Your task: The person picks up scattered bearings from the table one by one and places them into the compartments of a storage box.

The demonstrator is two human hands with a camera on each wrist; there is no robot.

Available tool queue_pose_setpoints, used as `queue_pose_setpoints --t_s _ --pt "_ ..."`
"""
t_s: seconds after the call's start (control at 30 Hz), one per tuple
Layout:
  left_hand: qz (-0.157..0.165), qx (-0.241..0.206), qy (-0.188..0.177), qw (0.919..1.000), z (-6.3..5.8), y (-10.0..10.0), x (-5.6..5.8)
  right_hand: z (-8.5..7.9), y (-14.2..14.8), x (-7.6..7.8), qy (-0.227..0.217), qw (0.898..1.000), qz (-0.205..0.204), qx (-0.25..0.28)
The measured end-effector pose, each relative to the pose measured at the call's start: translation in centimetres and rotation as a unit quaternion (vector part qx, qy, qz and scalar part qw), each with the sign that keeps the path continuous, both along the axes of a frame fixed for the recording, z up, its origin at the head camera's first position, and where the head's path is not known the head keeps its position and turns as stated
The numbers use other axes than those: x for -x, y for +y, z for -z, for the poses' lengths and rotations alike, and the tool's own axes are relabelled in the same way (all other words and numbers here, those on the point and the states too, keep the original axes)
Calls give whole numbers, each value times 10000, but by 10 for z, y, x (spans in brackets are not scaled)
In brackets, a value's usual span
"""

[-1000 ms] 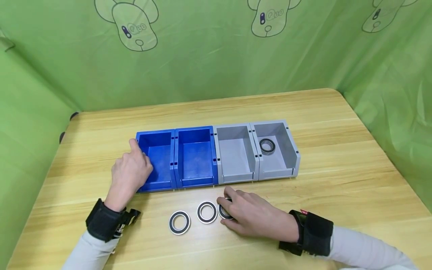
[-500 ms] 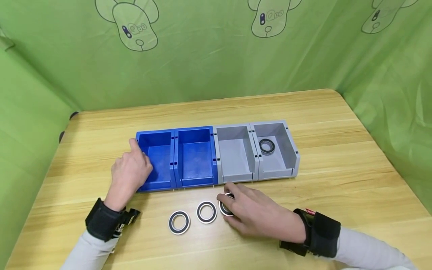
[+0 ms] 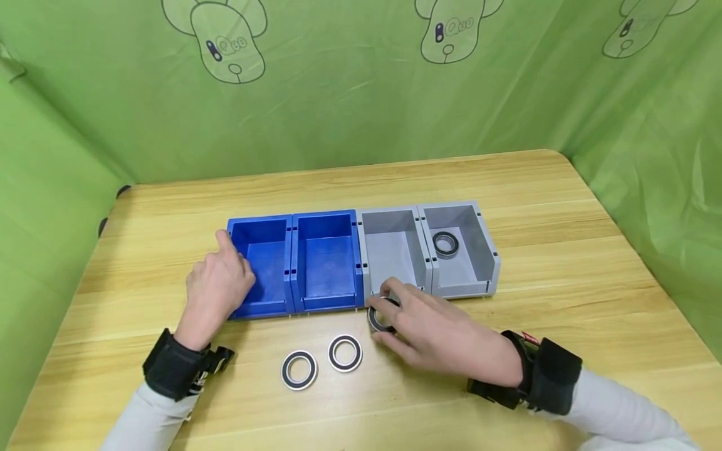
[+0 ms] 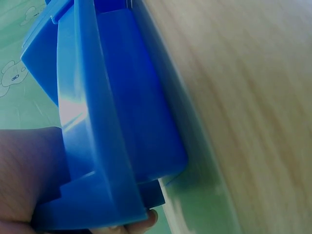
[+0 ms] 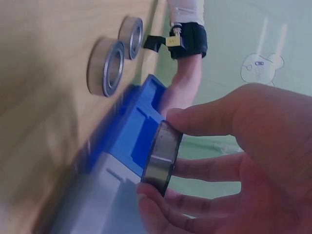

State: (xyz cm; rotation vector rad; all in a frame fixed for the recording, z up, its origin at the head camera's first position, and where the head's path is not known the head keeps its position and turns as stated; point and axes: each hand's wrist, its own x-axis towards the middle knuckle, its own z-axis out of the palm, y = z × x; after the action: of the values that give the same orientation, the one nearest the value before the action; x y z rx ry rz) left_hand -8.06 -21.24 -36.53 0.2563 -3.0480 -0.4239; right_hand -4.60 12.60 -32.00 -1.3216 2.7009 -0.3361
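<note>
My right hand (image 3: 431, 329) pinches a ball bearing (image 5: 163, 157) by its outer rim, thumb on one side and fingertips on the other. In the head view this bearing overlaps the front edge of the left grey bin (image 3: 393, 299). My left hand (image 3: 220, 282) grips the outer side wall of the leftmost blue bin (image 4: 90, 122); some of its fingers are hidden behind that wall. Two more bearings lie flat on the table, a middle bearing (image 3: 345, 352) and a left bearing (image 3: 299, 370). Inside the right grey bin (image 3: 465, 289) rests another bearing (image 3: 446, 244).
A second blue bin (image 3: 329, 305) joins the row between the leftmost blue bin and the grey ones. The wooden table (image 3: 570, 250) extends around the row, with a green curtain (image 3: 361, 113) behind and at both sides.
My right hand has lifted its bearing off the table and carried it away from the body, up to the left grey bin's front. My left hand stays on the blue bin.
</note>
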Motion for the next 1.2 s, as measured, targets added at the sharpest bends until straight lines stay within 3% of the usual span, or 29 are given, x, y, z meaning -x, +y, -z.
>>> queue_pose_setpoints --t_s 0.63,1.03,1.2 --pt "-38 103 -58 9999 -3 2 3 -32 2 43 574 9961 406 541" --pt "-36 90 -39 9999 -3 1 2 -30 -5 69 23 9950 929 366" --pt "-87 52 -57 9999 -3 1 1 -26 -7 78 79 9939 975 513"
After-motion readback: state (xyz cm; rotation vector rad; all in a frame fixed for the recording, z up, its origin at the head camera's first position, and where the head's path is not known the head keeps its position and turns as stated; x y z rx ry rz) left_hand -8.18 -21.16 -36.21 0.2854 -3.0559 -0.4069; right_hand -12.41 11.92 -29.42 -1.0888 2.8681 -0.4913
